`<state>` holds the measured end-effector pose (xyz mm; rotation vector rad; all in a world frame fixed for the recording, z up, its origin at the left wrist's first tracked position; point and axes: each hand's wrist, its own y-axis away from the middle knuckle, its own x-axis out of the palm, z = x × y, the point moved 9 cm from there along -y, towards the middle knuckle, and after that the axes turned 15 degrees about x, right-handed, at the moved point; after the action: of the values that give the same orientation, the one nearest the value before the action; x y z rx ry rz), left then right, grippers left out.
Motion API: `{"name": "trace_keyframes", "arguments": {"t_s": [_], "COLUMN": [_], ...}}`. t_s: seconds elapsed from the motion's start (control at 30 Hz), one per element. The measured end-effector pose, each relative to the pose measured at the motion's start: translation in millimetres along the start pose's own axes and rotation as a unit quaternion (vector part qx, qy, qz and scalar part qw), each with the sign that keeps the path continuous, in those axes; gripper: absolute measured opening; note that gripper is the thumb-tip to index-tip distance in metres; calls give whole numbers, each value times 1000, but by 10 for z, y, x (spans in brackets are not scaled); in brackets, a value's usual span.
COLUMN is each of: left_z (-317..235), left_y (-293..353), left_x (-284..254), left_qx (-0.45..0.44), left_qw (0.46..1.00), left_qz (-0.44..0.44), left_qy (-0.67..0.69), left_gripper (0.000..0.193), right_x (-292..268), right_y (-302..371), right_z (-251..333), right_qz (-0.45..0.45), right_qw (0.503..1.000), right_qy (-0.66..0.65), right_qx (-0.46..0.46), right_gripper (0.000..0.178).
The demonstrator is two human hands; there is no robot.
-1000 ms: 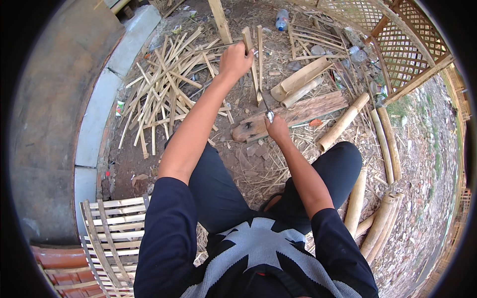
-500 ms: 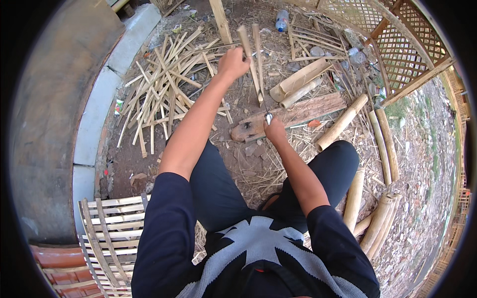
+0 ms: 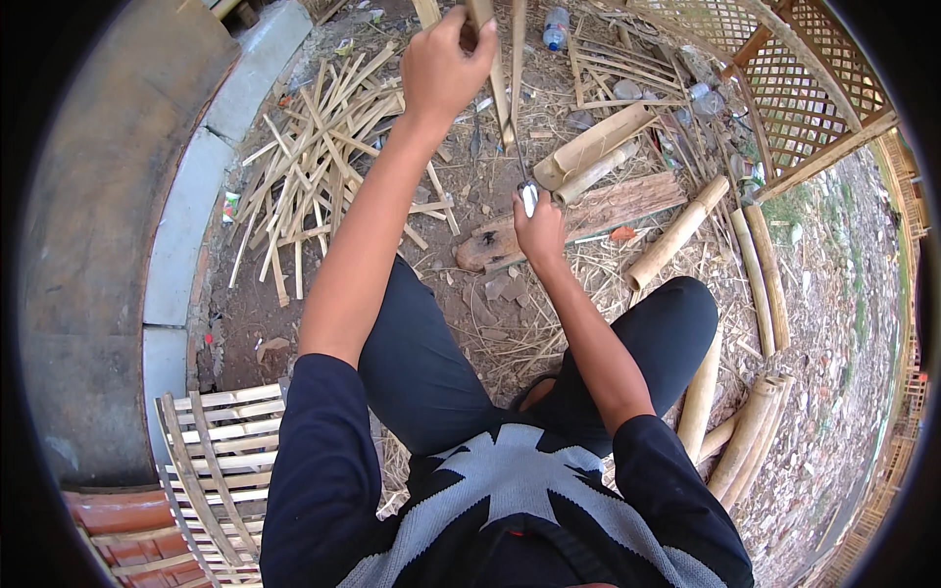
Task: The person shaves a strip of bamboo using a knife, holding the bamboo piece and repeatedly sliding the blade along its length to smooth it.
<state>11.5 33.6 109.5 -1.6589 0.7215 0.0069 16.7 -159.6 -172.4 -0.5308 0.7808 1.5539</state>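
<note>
My left hand is raised at the top of the view, its fingers closed around a bamboo piece. That piece is split into two lengths, apart at the top and close together at the lower end. In my right hand is a knife with a pale, shiny handle. Its thin dark blade points up to the lower end of the bamboo piece; whether they touch I cannot tell. Below the knife lies a worn wooden plank on the ground.
A heap of bamboo strips lies left of my hands. Bamboo halves and a bamboo pole lie to the right, beside a lattice panel. A slatted bamboo rack is at the lower left. A plastic bottle lies far off.
Both hands have moved up and away from me, the left further. The bamboo piece has risen with my left hand, and the knife has moved up off the plank's edge.
</note>
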Motion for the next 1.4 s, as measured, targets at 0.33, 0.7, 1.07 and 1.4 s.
{"name": "trace_keyframes", "arguments": {"t_s": [0.33, 0.7, 1.07, 1.4], "left_z": [606, 415, 493, 815], "left_y": [979, 352, 1009, 612], "left_x": [1016, 458, 1144, 631], "left_qx": [-172, -66, -177, -162], "left_qw": [926, 996, 900, 981], "left_qz": [335, 57, 397, 98], "left_qy": [-5, -21, -39, 31], "left_gripper": [38, 28, 49, 50], "right_x": [650, 99, 648, 253], "right_y": [-315, -142, -263, -235], "right_z": [-910, -248, -1026, -453], "right_qz": [67, -1, 84, -1], "right_qw": [990, 998, 987, 998], "right_qy": [123, 57, 118, 59], "right_qx": [31, -16, 64, -19], "right_gripper": [50, 47, 51, 46]}}
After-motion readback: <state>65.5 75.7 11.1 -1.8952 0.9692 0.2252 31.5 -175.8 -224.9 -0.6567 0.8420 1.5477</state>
